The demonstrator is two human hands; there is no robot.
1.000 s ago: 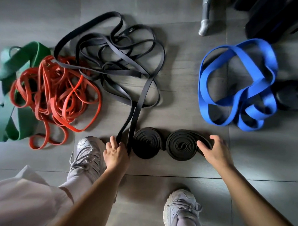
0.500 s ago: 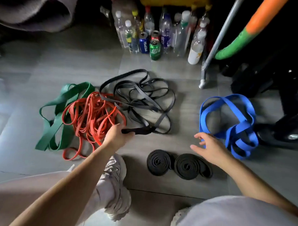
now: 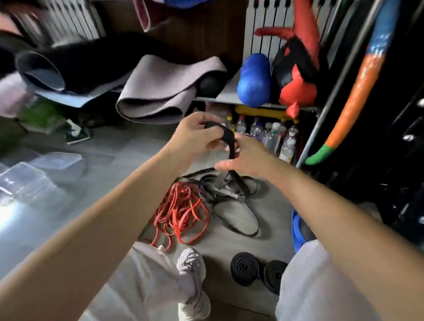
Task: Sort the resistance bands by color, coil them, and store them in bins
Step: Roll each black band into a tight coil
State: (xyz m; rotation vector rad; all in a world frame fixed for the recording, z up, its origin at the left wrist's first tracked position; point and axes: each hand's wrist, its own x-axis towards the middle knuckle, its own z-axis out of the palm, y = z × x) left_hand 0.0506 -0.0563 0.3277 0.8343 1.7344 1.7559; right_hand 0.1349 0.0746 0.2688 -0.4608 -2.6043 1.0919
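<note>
The left hand (image 3: 195, 135) pinched the top end of a black band (image 3: 227, 136) raised in the air, and the right hand (image 3: 249, 159) held the same band just below, the strap running between thumb and fingers; the rest of it hung down into the black tangle (image 3: 212, 194) on the floor (image 3: 271, 210). The chief risk was that pulling higher would drag other black loops up with it, since the strands crossed one another and touched the red bands (image 3: 180, 207) lying just beside them. A hard tug could also make the stretched rubber snap back, or the pinched end slip free. Two finished black coils (image 3: 244, 268) lay near the shoe (image 3: 190, 265) and could unroll if kicked. A blue band (image 3: 296, 225) showed only in part behind the right arm. The clear bins (image 3: 25, 178) sat well apart to the left, beyond the left arm. Bottles (image 3: 267, 134) and a metal pole (image 3: 328, 104) stood close behind the hands, where a swinging band could knock them.
</note>
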